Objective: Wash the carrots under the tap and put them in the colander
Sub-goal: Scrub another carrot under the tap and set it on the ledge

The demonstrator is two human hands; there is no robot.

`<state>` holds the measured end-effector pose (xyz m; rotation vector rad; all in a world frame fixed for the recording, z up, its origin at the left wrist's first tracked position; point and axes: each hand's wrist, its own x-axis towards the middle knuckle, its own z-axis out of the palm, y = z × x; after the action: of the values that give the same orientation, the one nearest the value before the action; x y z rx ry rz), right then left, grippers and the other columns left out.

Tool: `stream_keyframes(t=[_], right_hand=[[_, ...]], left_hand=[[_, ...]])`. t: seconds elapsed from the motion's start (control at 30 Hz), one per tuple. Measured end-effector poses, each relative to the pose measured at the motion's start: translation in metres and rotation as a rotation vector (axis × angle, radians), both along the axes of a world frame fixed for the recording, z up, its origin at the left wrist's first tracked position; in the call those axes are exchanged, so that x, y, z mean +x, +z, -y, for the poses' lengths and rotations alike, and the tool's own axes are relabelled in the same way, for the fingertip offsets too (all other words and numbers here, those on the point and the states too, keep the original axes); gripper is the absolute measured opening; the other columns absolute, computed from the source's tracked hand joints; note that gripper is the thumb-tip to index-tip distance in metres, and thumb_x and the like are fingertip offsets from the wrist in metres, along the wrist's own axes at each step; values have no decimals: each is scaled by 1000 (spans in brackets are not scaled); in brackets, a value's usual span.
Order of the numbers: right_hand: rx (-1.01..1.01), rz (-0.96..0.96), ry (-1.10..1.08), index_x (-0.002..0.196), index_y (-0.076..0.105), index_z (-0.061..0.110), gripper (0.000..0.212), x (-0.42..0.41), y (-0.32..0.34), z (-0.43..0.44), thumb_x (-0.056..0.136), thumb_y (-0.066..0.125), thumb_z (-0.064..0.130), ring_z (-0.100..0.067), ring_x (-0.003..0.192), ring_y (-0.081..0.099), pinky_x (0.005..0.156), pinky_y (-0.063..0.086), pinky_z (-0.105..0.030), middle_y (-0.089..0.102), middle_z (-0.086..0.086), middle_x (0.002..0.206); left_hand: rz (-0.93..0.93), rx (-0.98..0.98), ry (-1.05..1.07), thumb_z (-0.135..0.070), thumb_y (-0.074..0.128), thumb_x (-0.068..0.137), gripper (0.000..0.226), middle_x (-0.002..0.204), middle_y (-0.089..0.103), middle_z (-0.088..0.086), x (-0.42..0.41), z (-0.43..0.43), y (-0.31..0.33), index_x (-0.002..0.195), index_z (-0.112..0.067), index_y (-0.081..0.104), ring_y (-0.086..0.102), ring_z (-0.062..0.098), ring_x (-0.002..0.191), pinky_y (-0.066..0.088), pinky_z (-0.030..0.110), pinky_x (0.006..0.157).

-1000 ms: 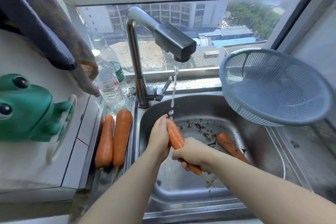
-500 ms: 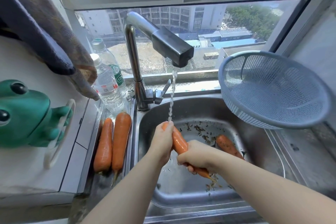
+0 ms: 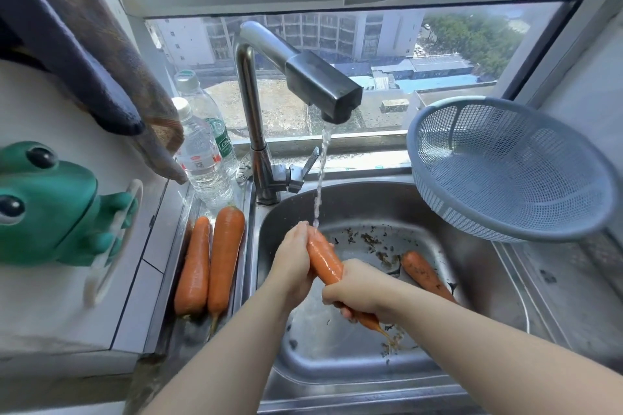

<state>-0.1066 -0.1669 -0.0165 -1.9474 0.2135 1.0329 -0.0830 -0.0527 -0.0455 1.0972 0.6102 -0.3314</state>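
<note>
The carrot (image 3: pixel 325 261) lies across my hands, thick end under the stream (image 3: pixel 319 178): left hand (image 3: pixel 293 266) wraps its top, right hand (image 3: pixel 357 293) grips the tail half. I should roll it while rubbing, so every side rinses; the colander (image 3: pixel 505 172) waits beyond my right hand.

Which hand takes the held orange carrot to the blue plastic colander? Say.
Right. The right hand grips the thin end of the wet orange carrot, nearer the blue plastic mesh colander; the left hand would probably have to cross over.
</note>
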Motion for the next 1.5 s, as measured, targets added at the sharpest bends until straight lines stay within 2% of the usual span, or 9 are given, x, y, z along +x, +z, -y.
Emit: stream_keyframes(t=[0.13, 0.33, 0.5, 0.6, 0.73, 0.93, 1.17, 1.37, 1.5], right_hand=[[90, -77, -43, 77, 45, 9, 11, 0, -1, 6, 77, 55, 4, -12, 43, 43, 49, 36, -27, 48, -5, 59], [-29, 33, 17, 79, 46, 10, 8, -4, 0, -1, 77, 53, 6, -11, 40, 45, 47, 39, -24, 50, -4, 58], [8, -4, 16, 81, 46, 9, 10, -2, -1, 7, 76, 53, 5, -12, 42, 44, 47, 38, -25, 49, -4, 60], [-67, 41, 48, 80, 48, 9, 7, -3, -2, 5, 74, 52, 9, -15, 44, 45, 47, 38, -24, 51, -5, 59], [-101, 58, 72, 81, 49, 8, 7, -2, -3, 1, 75, 53, 11, -16, 45, 46, 49, 39, -26, 52, -6, 57], [-60, 44, 70, 72, 47, 10, 6, -4, -1, 3, 76, 52, 8, -17, 43, 43, 45, 36, -24, 50, -7, 56], [3, -3, 35, 80, 44, 10, 11, -1, -1, -1, 79, 53, 4, -11, 41, 44, 41, 37, -22, 48, -3, 59], [45, -22, 54, 79, 42, 11, 15, 1, -3, 9, 79, 55, 4, -11, 42, 43, 43, 37, -22, 46, -3, 59], [-68, 38, 115, 82, 47, 10, 10, -3, -5, 15, 76, 54, 9, -12, 43, 45, 39, 36, -21, 52, -6, 63]], left_hand=[[101, -88, -164, -11, 48, 99, 63, 145, 36, 17, -9, -12, 0, 152, -26, 17, 55, 29, 113, 50, 38, 87], [105, 243, -112, -27, 43, 101, 38, 123, 51, 10, -7, 4, -1, 138, -26, 35, 59, 29, 108, 50, 49, 95], [94, -104, -176, -2, 43, 97, 59, 138, 39, 16, -8, -11, 1, 147, -29, 24, 55, 28, 102, 52, 39, 77], [127, 11, -187, -3, 46, 96, 55, 131, 43, 14, -11, -10, -1, 142, -30, 30, 58, 29, 101, 53, 36, 72], [120, 216, -131, -25, 47, 100, 37, 121, 53, 12, -10, -2, -3, 135, -27, 38, 61, 32, 107, 54, 46, 87], [156, 9, -292, 0, 45, 95, 66, 118, 43, 7, -13, -16, 3, 146, -32, 17, 55, 25, 99, 52, 33, 79], [196, 393, -213, -26, 40, 101, 22, 111, 53, 3, -10, -10, 1, 122, -34, 41, 60, 17, 90, 56, 34, 71], [103, 45, -212, -29, 38, 103, 29, 120, 54, 8, -15, -21, 3, 132, -31, 43, 60, 23, 101, 56, 36, 78], [226, 126, -324, -18, 52, 98, 40, 116, 46, -9, -21, -17, 1, 128, -36, 31, 59, 20, 111, 58, 29, 77]])
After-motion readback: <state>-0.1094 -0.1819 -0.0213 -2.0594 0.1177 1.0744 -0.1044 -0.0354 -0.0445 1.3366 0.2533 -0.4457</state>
